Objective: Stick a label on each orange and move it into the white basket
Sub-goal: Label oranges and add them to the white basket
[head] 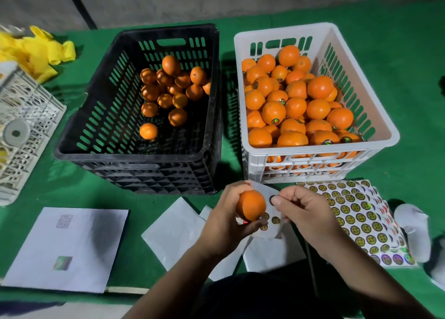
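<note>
left hand [231,212]: wrapped round an orange [251,205], fingers behind it and thumb under it, just in front of the white basket [313,160], off its near left corner.
right hand [305,210]: fingers curled, thumb and forefinger pinching a label [272,199] right beside the orange; it looks about to go on the side facing that hand.
orange: I'd say firm, round and fairly light, with a waxy skin that could roll in the palm; the cupped hold from behind looks right, since it leaves the front bare for the label.
label: small, thin, floppy and tacky; best held by its very edge, as it seems to be, so it won't fold onto itself or stick to a fingertip.
scrap sheet [272,224]: a few labels left on it, lying under both hands, nearer the person than the white basket.
full sheet [356,217]: rows of labels, lying right in front of the white basket.
white basket: heaped with oranges, several showing labels; the drop should be gentle, since the pile looks ready to roll.
black crate [134,150]: left of the white basket, close beside it, a small cluster of oranges left inside.
papers [69,248]: further left, in front of the black crate.
</note>
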